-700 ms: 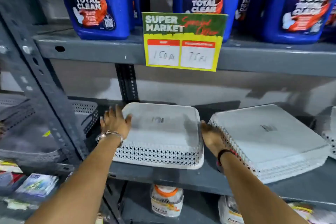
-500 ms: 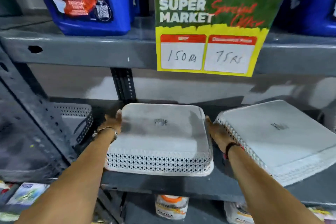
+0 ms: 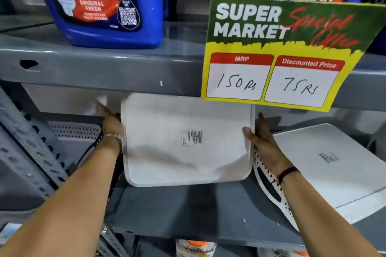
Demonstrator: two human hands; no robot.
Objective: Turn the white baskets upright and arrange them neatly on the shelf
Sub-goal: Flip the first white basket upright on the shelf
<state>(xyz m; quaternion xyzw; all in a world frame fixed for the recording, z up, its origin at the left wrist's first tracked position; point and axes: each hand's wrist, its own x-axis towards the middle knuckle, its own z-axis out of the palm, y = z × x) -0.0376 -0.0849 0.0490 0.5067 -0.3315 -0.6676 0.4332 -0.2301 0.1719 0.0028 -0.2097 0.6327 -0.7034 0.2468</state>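
My left hand (image 3: pixel 111 125) and right hand (image 3: pixel 264 144) clamp the white basket (image 3: pixel 186 140) by its sides at frame centre, raised off the shelf (image 3: pixel 188 210); underside faces me, long axis horizontal.

"SUPER MARKET", "MRP 150 Rs", "Discounted Price 75 Rs" on the shelf sign (image 3: pixel 288 52); "TOTAL CLEAN" on blue bottle (image 3: pixel 104 4).

Basket (image 3: pixel 188 142) top corner behind price sign (image 3: pixel 282 54), left hand (image 3: pixel 111 126) motion-blurred, bottle (image 3: pixel 104 4) cropped above
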